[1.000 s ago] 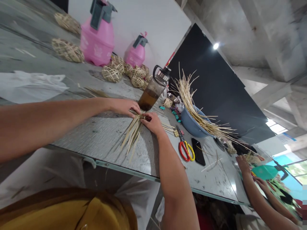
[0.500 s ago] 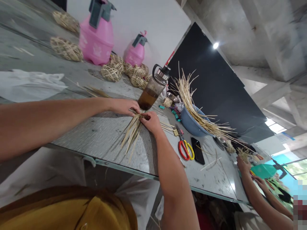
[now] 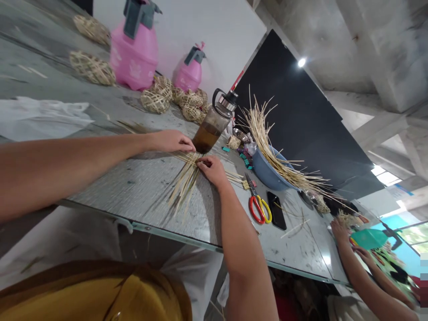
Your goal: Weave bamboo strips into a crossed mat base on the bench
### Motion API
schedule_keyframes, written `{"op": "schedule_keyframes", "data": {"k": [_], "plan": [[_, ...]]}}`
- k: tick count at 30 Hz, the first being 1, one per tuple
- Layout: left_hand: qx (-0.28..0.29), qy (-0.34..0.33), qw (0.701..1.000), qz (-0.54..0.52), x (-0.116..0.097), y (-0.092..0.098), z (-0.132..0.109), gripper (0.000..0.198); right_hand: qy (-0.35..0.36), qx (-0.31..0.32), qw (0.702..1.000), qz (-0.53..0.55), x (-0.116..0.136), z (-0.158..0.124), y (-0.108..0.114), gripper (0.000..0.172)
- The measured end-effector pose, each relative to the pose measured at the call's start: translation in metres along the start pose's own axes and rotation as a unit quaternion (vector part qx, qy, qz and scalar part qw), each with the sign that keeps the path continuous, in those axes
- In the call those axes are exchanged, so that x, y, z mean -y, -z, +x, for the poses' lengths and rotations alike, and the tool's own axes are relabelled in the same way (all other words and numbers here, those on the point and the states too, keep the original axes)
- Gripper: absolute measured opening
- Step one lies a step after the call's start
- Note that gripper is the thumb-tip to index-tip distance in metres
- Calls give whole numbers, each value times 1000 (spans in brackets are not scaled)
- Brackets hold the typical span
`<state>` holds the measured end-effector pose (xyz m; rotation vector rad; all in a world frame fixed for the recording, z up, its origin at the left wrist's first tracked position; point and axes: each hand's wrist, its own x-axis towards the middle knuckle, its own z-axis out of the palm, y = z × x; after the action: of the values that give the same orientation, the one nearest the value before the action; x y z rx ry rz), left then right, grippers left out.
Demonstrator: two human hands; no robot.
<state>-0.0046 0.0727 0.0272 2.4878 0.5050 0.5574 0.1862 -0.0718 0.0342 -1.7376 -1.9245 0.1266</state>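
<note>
The bamboo strips are fanned out on the counter near its front edge. Their crossing is pinched by the right grip. The left grip, fingers drawn together, is laid on their far ends beside a tea bottle; whether a strip is held cannot be told.

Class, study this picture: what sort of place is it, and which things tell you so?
Most likely a hand-weaving workshop: the left hand and right hand press fanned strips on the worktable, a blue basin holds more strips, and woven balls lie by pink spray bottles.
</note>
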Motion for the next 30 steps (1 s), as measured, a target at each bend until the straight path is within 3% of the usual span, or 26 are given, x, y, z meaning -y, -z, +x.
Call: {"op": "schedule_keyframes", "data": {"k": [3,6,15,30], "plan": [[-51,32,998,5,-2,3,-1,44,5,0,1000,-3,-2,1,-2,9],[-84,20,996,21,-5,2,-2,44,-6,-27,1000,9,-4,1,-6,11],[-38,-102,992,62,11,-25,6,38,-61,-88,994,4,-11,2,-11,15],[-9,-94,991,97,5,-22,4,39,12,-46,994,-96,-9,2,-16,15]]}}
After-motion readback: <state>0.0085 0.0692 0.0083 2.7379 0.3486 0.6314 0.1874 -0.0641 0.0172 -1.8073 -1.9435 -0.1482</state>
